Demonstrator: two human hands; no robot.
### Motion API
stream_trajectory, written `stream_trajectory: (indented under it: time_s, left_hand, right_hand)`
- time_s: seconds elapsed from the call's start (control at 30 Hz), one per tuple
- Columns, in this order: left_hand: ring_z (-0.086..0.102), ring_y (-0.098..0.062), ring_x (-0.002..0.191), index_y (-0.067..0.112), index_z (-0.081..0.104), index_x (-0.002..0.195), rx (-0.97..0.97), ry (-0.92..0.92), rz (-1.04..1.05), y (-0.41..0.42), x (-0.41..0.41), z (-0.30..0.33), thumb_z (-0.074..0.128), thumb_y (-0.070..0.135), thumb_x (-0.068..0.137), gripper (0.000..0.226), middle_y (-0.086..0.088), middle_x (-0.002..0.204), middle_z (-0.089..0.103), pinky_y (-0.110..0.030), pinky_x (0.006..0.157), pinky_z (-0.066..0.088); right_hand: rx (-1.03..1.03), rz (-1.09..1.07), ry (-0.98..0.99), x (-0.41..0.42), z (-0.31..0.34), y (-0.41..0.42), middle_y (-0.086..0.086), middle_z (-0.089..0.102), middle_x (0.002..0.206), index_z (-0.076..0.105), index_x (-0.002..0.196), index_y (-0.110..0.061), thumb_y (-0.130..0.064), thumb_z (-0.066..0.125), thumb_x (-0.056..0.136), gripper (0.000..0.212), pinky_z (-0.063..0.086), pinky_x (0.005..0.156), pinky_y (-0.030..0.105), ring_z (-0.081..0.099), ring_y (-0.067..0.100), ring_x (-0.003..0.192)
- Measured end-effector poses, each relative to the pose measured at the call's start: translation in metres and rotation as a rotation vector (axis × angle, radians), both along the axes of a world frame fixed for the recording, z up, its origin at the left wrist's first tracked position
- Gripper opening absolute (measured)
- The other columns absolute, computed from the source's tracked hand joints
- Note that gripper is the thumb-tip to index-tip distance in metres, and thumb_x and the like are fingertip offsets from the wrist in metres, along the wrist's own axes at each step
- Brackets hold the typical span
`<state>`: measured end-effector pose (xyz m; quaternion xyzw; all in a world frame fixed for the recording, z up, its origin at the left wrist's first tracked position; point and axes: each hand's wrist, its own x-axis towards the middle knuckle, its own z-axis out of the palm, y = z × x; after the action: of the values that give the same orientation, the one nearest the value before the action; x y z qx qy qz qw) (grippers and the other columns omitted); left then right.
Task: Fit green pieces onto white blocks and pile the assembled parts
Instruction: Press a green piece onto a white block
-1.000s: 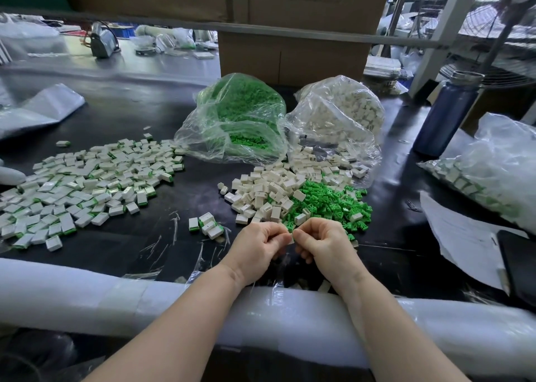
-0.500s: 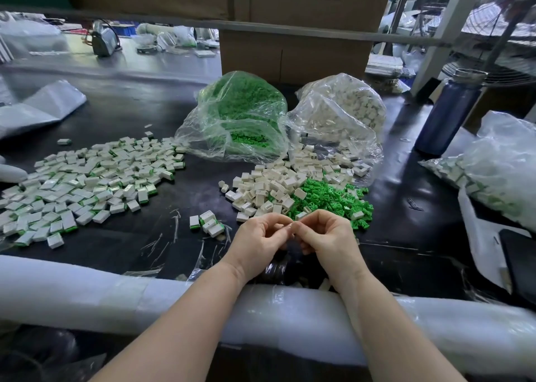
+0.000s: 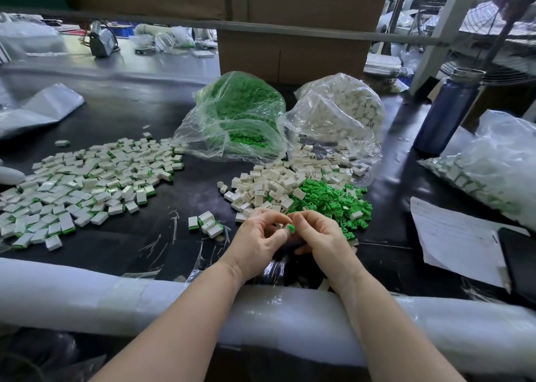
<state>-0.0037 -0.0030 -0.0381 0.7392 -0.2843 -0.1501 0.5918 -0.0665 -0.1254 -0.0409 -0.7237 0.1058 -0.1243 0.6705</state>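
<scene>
**Item: green piece, mid-fit at the table's near edge**

Green piece (image 3: 291, 228) sat pinched between right hand (image 3: 319, 236) and left hand (image 3: 258, 241), both sets of fingers curled tight; any white block between them was hidden. Judged light, rigid plastic, small and easily dropped; best held by its side faces. Loose green pieces (image 3: 327, 204) and white blocks (image 3: 266, 184) lay just beyond; assembled parts (image 3: 84, 184) were piled well left.

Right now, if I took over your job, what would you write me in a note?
Both hands meet at the table's near edge: left hand and right hand together pinch a green piece; the white block is hidden by the fingers.
Loose white blocks and loose green pieces lie just beyond the hands, with a bag of each behind.
Done: big assembled pile on the left, a few assembled parts nearer.
Left: many loose pieces to fit and pile.
</scene>
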Motion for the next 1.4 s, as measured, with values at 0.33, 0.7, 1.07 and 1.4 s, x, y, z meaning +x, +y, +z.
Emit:
stream_trajectory:
  time_s: [0.33,0.7,1.07,1.4]
  left_hand:
    - [0.045,-0.007,0.068,0.012,0.062,0.089,0.040,-0.045,-0.077,0.0000,-0.0022,0.0021,0.056,-0.001,0.087,0.015,-0.006,0.113,0.040,-0.009,0.070,0.044]
    - [0.046,-0.016,0.083,0.014,0.059,0.085,0.087,-0.108,-0.120,-0.0023,-0.0047,0.0021,0.053,-0.005,0.083,0.020,-0.004,0.106,0.041,-0.011,0.080,0.041]
    - [0.045,-0.012,0.087,0.015,0.058,0.087,0.115,-0.154,-0.138,-0.0021,-0.0051,0.0017,0.053,-0.004,0.083,0.019,0.003,0.101,0.039,-0.002,0.077,0.036]
    - [0.043,-0.007,0.084,0.018,0.058,0.087,0.135,-0.167,-0.144,-0.0019,-0.0045,0.0007,0.054,-0.001,0.084,0.019,0.003,0.101,0.040,0.000,0.076,0.035]
  right_hand:
    - [-0.016,0.086,-0.010,-0.0004,0.0025,0.0004,0.004,0.056,0.059,0.067,0.072,-0.013,-0.015,0.055,0.091,0.023,0.042,0.053,0.019,0.051,0.007,0.053]
    - [0.057,0.068,0.012,-0.0013,0.0009,-0.0032,0.014,0.056,0.066,0.069,0.082,0.004,-0.008,0.059,0.088,0.017,0.039,0.051,0.016,0.047,0.008,0.051]
    - [0.086,0.050,0.019,-0.0017,0.0004,-0.0037,0.010,0.055,0.060,0.069,0.080,0.006,-0.006,0.060,0.086,0.016,0.037,0.048,0.014,0.044,0.006,0.047]
    - [0.118,0.040,0.029,-0.0028,0.0019,-0.0027,0.010,0.054,0.059,0.068,0.080,0.008,-0.004,0.059,0.086,0.016,0.037,0.047,0.014,0.043,0.007,0.047]
